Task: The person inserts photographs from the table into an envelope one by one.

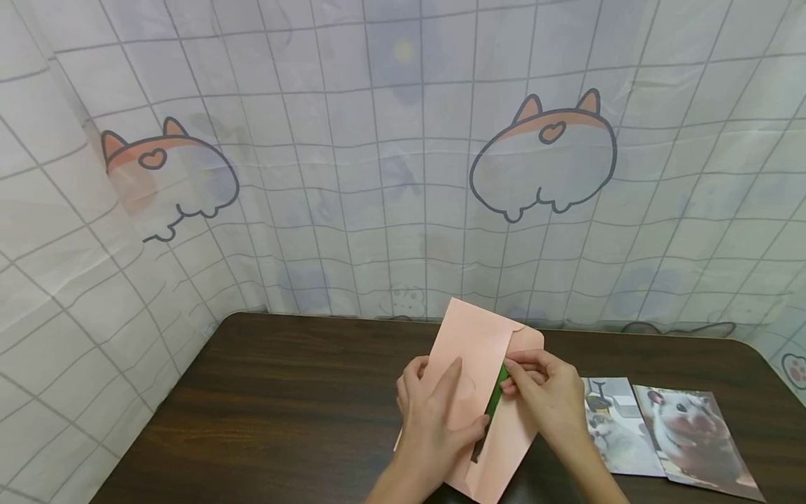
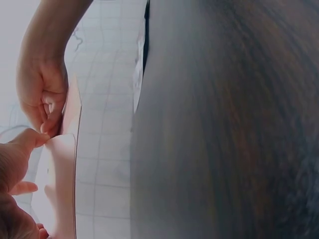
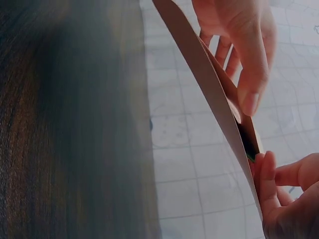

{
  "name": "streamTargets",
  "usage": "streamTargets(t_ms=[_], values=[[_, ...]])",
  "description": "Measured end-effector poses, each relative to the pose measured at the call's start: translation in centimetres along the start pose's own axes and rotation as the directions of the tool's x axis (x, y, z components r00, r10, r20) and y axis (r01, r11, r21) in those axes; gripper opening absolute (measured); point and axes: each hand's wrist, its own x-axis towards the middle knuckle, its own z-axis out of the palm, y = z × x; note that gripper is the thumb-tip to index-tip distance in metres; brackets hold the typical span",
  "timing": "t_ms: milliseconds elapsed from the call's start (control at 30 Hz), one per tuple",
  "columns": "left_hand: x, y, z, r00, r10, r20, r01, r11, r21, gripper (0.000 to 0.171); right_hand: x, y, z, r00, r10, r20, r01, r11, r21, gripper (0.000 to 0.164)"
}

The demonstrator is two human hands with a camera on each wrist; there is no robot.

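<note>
A pink envelope (image 1: 469, 329) is held up tilted above the table, its opening running along its length. My left hand (image 1: 434, 413) grips it from the left, thumb at the edge of the opening, the other fingers spread over its front and side. In the slit shows a narrow green strip of a card (image 1: 496, 393), dark at its lower end; the envelope hides the rest. My right hand (image 1: 554, 392) pinches this card at its upper end with thumb and curled fingers. The right wrist view shows the envelope (image 3: 209, 84) edge-on, with both hands at its gap.
Two photo cards lie on the dark wooden table (image 1: 283, 399) to the right: one with a pale animal (image 1: 623, 427), one with a hamster (image 1: 693, 434). Behind the table hangs a white checked curtain (image 1: 352, 175) with cartoon corgis.
</note>
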Motion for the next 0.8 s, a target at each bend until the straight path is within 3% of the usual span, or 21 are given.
streamTargets(t_ms=[233, 533, 800], values=[[-0.09, 0.11, 0.05, 0.999, 0.033, -0.015, -0.033, 0.999, 0.020, 0.073, 0.05, 0.40, 0.09, 1.000, 0.026, 0.015, -0.027, 0.996, 0.083, 0.024], [-0.02, 0.26, -0.11, 1.000, 0.011, 0.021, -0.012, 0.999, 0.051, 0.077, -0.18, -0.03, 0.31, 0.997, 0.064, 0.033, -0.068, 0.988, 0.141, 0.020], [0.09, 0.23, -0.20, 1.000, 0.013, 0.012, -0.014, 0.997, 0.082, 0.079, -0.21, -0.10, 0.32, 0.997, 0.066, 0.046, -0.073, 0.981, 0.181, 0.021]])
